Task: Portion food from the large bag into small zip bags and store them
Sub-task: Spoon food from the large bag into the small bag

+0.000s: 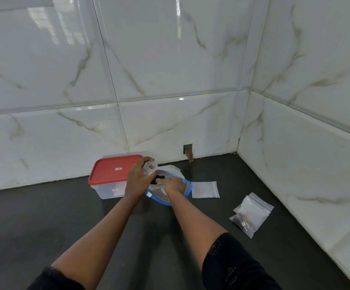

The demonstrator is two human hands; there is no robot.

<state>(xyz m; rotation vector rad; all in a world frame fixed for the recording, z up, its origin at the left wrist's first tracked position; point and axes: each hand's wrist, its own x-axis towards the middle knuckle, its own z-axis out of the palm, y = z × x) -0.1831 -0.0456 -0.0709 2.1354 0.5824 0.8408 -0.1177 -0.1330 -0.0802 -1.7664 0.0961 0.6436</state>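
The large clear bag (171, 171) with a blue zip rim lies on the dark counter, its mouth open toward me. My left hand (137, 177) holds a small zip bag (150, 168) open just above that mouth; dark food pieces (159, 177) show below it. My right hand (176, 185) is inside the large bag, closed around what looks like a small wooden scoop (161, 181). An empty small zip bag (205, 189) lies flat to the right. Nearer me on the right lies a pile of small zip bags (251, 214), one with some dark pieces in it.
A clear plastic box with a red lid (112, 174) stands shut behind my left hand, against the tiled wall. Marble-look walls meet in a corner at the right. A small hole (188, 150) is cut in the wall base. The dark counter (65, 216) spreads toward me.
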